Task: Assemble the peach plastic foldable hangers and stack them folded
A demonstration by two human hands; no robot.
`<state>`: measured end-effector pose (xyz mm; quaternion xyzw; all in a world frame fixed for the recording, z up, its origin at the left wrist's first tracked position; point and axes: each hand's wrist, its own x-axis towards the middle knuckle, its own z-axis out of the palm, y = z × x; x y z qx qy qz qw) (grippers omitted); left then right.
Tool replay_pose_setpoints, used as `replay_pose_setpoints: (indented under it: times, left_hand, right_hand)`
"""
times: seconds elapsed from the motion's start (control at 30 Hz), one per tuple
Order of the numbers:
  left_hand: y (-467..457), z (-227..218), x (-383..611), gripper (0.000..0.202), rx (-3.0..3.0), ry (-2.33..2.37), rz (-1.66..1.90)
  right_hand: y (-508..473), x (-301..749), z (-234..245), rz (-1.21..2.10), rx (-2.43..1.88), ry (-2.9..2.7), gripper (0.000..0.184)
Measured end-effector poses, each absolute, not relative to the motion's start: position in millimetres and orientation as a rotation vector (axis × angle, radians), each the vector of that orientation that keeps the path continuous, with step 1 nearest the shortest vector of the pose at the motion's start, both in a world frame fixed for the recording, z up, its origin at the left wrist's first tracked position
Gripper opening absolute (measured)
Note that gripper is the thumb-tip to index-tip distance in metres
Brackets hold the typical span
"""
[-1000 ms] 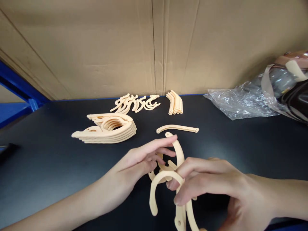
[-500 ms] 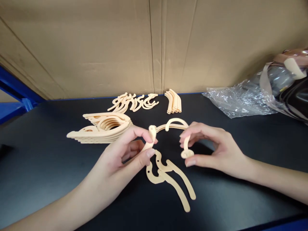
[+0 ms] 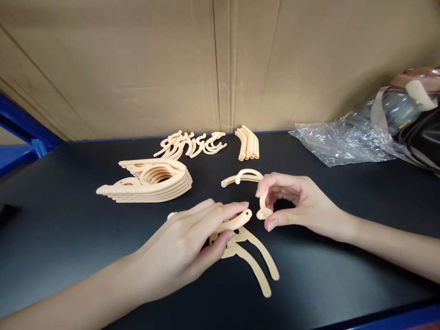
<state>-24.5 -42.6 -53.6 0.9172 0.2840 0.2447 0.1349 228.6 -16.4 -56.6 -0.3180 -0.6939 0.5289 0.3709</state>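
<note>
My left hand (image 3: 192, 233) pinches a beige curved hanger arm (image 3: 237, 223) from above, palm down. The arm's holed end points right, towards the hook; its other end seems to poke out behind the hand. In my right hand (image 3: 295, 201) is a beige hanger hook (image 3: 264, 214), gripped between thumb and fingers with its round base downward and its curved top to the left. The two pieces are close but apart. Beneath my left hand lie two flat beige hanger pieces (image 3: 254, 266), partly covered. Behind the hook rests a slim curved piece (image 3: 228, 181).
A stack of folded hangers (image 3: 147, 192) stands on the black table (image 3: 62, 238) at the left. Loose hooks (image 3: 192, 145) and a bundle of curved strips (image 3: 247, 143) lie at the back. Clear plastic bag (image 3: 347, 140) at right, cardboard wall (image 3: 137, 68) behind.
My left hand has turned palm down and lowered, swinging the hanger arm so its holed end points right. My right hand has shifted slightly left with the hook.
</note>
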Motion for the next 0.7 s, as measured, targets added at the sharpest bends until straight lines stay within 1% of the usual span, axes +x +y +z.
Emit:
replay_pose_setpoints:
  times: [0.07,0.13,0.23,0.4,0.57,0.63,0.7]
  left_hand:
    - [-41.8,-54.0,-23.7,0.039,2.659,0.824,0.7]
    - [-40.6,-54.6,-22.8,0.035,2.677,0.777,0.716]
    - [-38.8,-55.2,-21.5,0.029,2.725,0.736,0.737]
    - [-36.8,-55.2,-21.2,0.025,2.82,0.735,0.725]
    - [-37.3,-54.8,-22.4,0.023,2.838,0.818,0.724]
    - [-38.0,-55.0,-23.1,0.023,2.822,0.84,0.742]
    - [-38.5,-55.4,-23.6,0.022,2.815,0.829,0.756]
  right_hand:
    - [-15.2,229.7,-58.1,1.398,-0.811,-1.775,0.028]
    - [-14.0,231.1,-60.6,1.422,-0.824,-1.778,0.023]
    - [-12.4,232.3,-63.8,1.448,-0.862,-1.777,0.021]
    - [-12.4,229.5,-59.8,1.543,-0.822,-1.794,0.017]
    - [-13.6,227.7,-54.4,1.532,-0.826,-1.848,0.019]
    - [-13.5,227.4,-55.1,1.552,-0.835,-1.814,0.016]
    - [-12.6,227.3,-57.4,1.602,-0.827,-1.732,0.017]
